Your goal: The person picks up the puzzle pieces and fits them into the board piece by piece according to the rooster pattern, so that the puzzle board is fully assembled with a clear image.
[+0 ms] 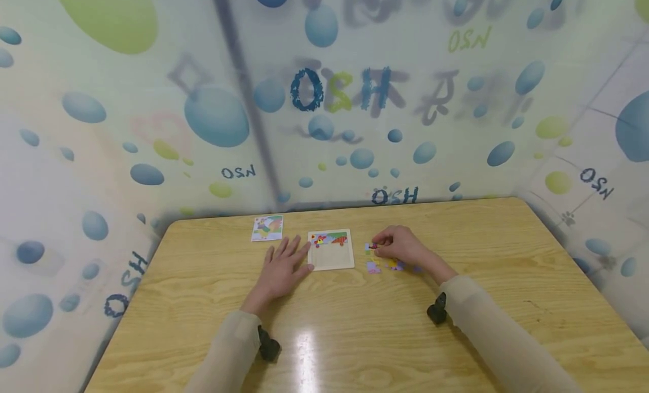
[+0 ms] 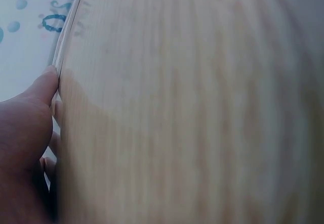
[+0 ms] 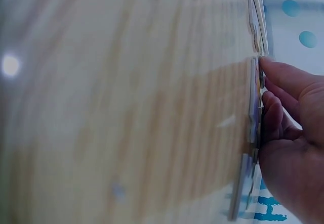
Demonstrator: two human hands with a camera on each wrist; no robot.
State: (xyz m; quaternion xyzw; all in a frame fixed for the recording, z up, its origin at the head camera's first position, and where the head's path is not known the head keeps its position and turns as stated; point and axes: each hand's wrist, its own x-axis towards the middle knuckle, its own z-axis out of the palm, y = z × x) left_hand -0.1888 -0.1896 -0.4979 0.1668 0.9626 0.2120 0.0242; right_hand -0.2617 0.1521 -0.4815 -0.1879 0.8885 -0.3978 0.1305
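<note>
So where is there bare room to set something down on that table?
The wooden table is bare between the sleeves, on the near side of the puzzle tray, and outside each sleeve toward the table's left and right edges. It's crowded around the tray: left hand and picture card on one side, loose puzzle pieces and right hand on the other.

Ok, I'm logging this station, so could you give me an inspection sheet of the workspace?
Surface: wooden table, bright reflection near the front.
Job's things: puzzle tray, filled along its far side only; loose pieces to its right; picture card to its left.
Clutter: nothing seen.
Hands: left hand spread at the tray's left edge; right hand pinching a small piece.
Cables: nothing seen.
Surroundings: walls printed with spots and lettering; black cameras on both wrists.
</note>
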